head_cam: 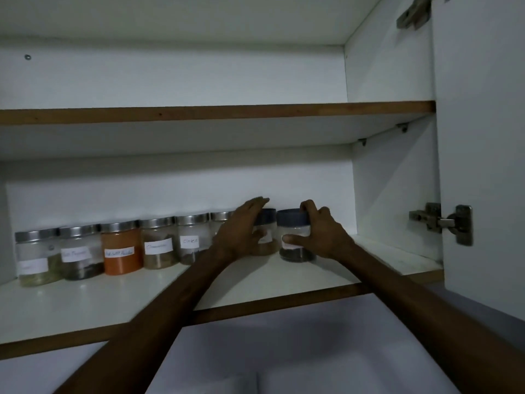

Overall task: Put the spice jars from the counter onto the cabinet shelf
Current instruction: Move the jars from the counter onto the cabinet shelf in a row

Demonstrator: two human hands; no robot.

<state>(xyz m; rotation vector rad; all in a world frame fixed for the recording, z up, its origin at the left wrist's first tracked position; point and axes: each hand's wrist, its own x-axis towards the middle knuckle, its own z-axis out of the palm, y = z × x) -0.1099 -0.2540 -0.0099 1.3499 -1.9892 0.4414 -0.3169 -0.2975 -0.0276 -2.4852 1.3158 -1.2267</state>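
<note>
A row of labelled spice jars stands along the back of the lower cabinet shelf (85, 302). Several have silver lids, among them an orange-powder jar (122, 251). At the right end stand two dark-lidded jars. My left hand (241, 234) wraps the brown-spice jar (267, 237), fingers over its lid. My right hand (318, 237) grips the dark-spice jar (292, 240), thumb across its label and fingers on the lid. Both jars rest on the shelf, side by side.
An upper shelf (216, 112) spans the cabinet above. The open cabinet door (483, 137) with its hinge (443, 223) stands at the right. Bare shelf lies right of the last jar and in front of the row.
</note>
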